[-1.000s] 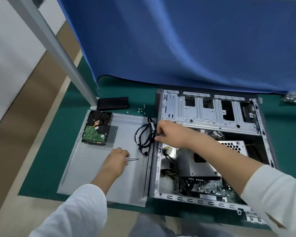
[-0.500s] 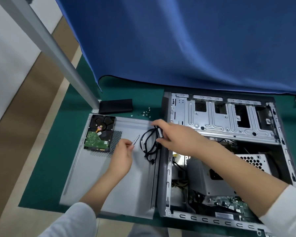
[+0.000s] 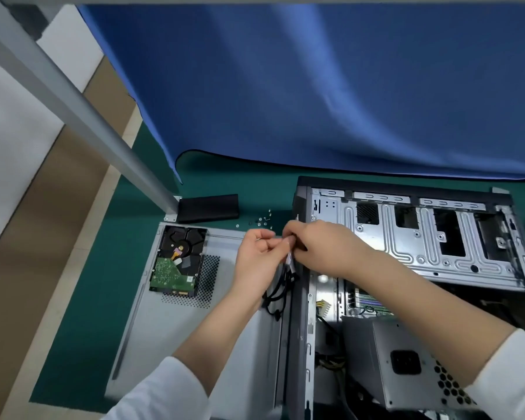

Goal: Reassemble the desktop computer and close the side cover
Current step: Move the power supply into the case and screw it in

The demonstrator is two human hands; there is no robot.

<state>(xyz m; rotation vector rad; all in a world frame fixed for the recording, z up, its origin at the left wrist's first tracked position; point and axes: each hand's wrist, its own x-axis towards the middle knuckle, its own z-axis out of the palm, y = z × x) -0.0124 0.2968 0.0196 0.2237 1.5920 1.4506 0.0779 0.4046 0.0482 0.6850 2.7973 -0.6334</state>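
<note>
The open desktop case lies on its side at the right, with its power supply near the bottom. The grey side cover lies flat to its left and carries a hard drive, circuit board up. My left hand and right hand meet at the case's upper left corner. Both pinch the top of a black cable bundle, which hangs down over the cover's right edge. A thin metal tip sticks up between the hands; which hand holds it is unclear.
Several small screws lie on the green mat behind the cover, next to a black box. A slanted grey metal post stands at the back left. A blue cloth hangs behind the case.
My left hand left the cover's middle with a thin tool and came up to join the right hand. The right hand lifted the cable bundle toward the case's upper left corner. The view tilted upward.
</note>
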